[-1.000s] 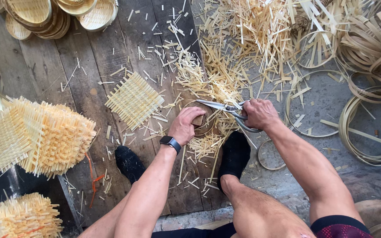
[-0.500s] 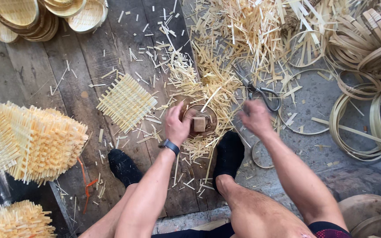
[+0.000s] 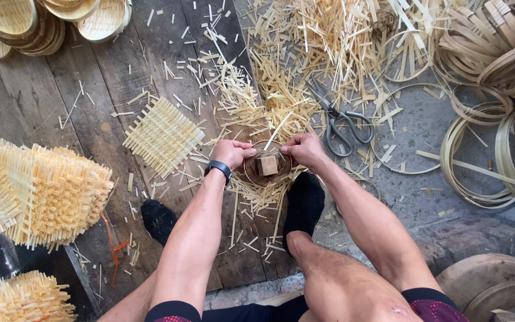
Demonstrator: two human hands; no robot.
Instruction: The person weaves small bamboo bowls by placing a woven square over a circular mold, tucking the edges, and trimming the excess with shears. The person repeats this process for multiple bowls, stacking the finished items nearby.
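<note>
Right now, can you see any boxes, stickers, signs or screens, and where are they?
Smartwatch: on the left wrist, a small dark band with a dark face; whether it shows anything cannot be told.
No packages, labels or signs show anywhere among the bamboo strips.

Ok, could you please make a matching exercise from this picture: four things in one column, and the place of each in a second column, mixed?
Things:
1. scissors
2. wooden block
3. flat woven square
4. finished baskets

Places:
A. top left corner, stacked
B. between left hand and right hand
C. on the planks, left of the left hand
D. on the ground, beyond the right hand

Pairs: 1-D, 2-B, 3-C, 4-A
</note>
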